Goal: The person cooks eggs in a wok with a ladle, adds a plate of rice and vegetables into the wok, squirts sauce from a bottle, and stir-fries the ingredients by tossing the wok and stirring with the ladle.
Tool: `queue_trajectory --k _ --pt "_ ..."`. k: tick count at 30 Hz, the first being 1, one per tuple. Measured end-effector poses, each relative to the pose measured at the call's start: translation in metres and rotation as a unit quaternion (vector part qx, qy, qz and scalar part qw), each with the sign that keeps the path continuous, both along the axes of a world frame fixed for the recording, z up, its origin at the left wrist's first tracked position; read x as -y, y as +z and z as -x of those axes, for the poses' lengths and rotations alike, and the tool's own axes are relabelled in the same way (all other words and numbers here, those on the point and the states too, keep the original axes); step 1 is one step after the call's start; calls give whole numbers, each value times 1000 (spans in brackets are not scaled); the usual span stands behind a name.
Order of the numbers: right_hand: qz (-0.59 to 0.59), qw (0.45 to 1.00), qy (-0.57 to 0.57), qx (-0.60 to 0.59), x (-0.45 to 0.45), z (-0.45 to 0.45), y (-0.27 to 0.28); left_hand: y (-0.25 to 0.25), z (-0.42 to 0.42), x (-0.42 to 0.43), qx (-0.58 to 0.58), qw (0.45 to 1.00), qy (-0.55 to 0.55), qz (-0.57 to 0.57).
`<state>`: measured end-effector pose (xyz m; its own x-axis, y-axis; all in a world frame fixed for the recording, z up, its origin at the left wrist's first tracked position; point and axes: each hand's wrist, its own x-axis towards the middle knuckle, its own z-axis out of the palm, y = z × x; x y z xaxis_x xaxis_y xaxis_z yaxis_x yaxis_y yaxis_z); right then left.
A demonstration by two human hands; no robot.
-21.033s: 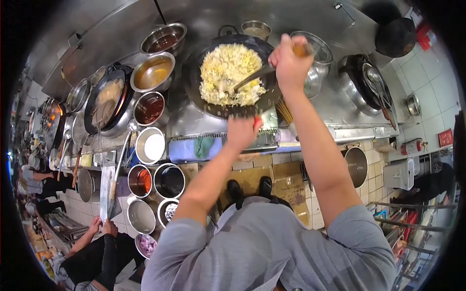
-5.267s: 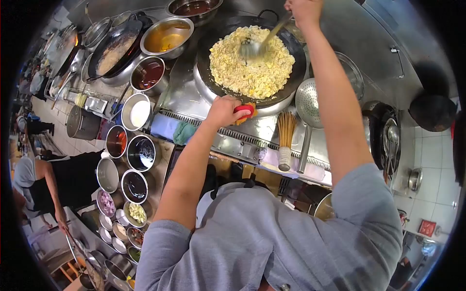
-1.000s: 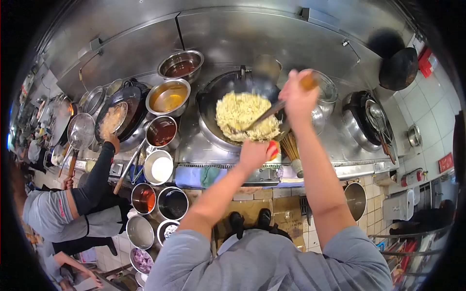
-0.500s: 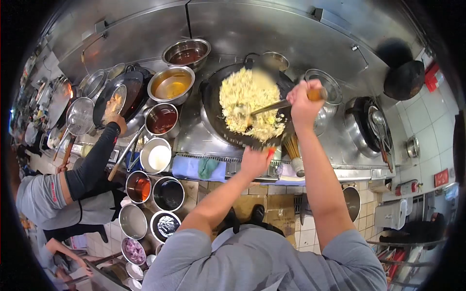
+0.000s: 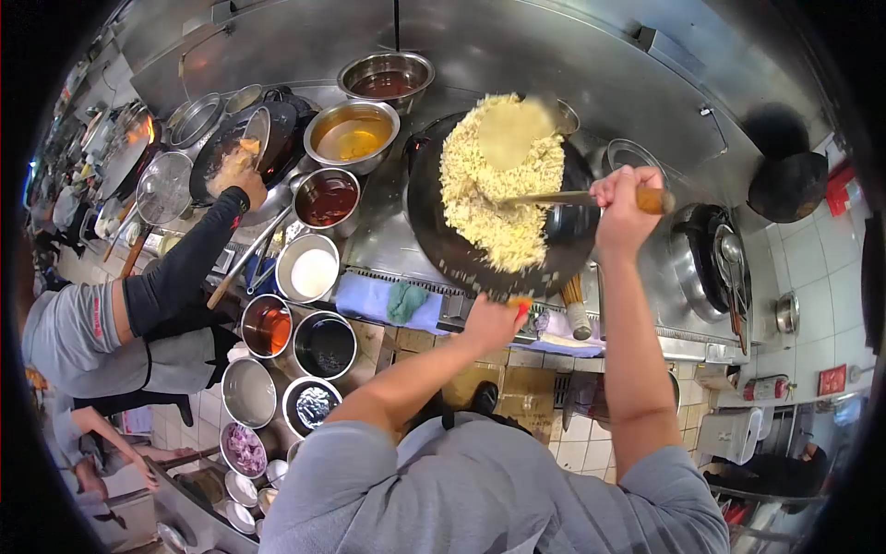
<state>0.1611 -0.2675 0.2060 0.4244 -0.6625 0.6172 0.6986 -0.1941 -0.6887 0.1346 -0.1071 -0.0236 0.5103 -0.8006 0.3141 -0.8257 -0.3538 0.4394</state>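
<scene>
My right hand is closed around the wooden grip of a wok ladle, whose metal shaft reaches left into the rice and whose bowl is mostly buried there. A heap of pale yellow fried rice fills the left and middle of a large black wok; a round blurred patch covers its upper part. At the wok's near rim, my left hand is closed on the wok handle, which shows orange and red. The wok tilts, and loose grains hang around its near edge.
Left of the wok stand bowls of liquid, including amber oil and a dark red sauce, and a pot of white powder. A bamboo brush lies at the stove's front. At far left a co-worker's sleeved arm reaches over another wok.
The rice has shifted up and spread in the wok, grains flying near the rim. The ladle and my right hand sit further right and slightly lower; the camera view has also shifted.
</scene>
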Motion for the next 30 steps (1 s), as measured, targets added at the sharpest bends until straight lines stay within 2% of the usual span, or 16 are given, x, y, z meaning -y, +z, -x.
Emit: queue_trajectory --k 3,4,5,7,10,13,15,16,17,19,22,25,27,28,29,30 --pt "-43 991 62 -114 2 20 61 58 12 -25 44 998 -51 -19" --pt "-60 988 65 -127 -1 27 79 102 -5 -18 50 996 -47 54" --pt "-41 994 28 -101 -8 32 95 148 -24 -12 -18 991 -55 -123" --pt "-29 998 33 -44 -10 30 87 136 -66 17 51 997 -61 25" --pt "-20 997 -46 -52 -8 -12 -1 49 -53 34 20 999 16 39" --pt "-9 1000 -3 -8 11 2 5 9 -6 -3 48 999 19 -1" --pt "-15 996 66 -55 14 24 39 26 11 -19 128 977 -15 172" --pt "-27 995 60 -81 1 34 61 64 11 -20 91 987 -26 133" --pt "-43 992 49 -110 -8 43 71 125 -4 -19 -30 996 -46 -76" --pt "-21 996 54 -70 -9 48 65 154 -44 3 -52 996 -57 -35" --pt "-24 999 0 -26 -3 6 19 88 -69 32 23 996 -45 76" --pt "-12 999 47 -12 26 -29 -1 19 -38 25 39 998 38 12" --pt "-27 998 57 10 42 -38 34 10 -26 7 167 966 -13 199" --pt "-36 996 76 15 53 -43 53 24 -20 -2 92 993 -36 59" --pt "-50 994 92 15 59 -44 69 40 -28 1 90 993 -39 58" --pt "-42 996 84 -5 57 -45 88 59 -51 15 14 998 -37 -42"
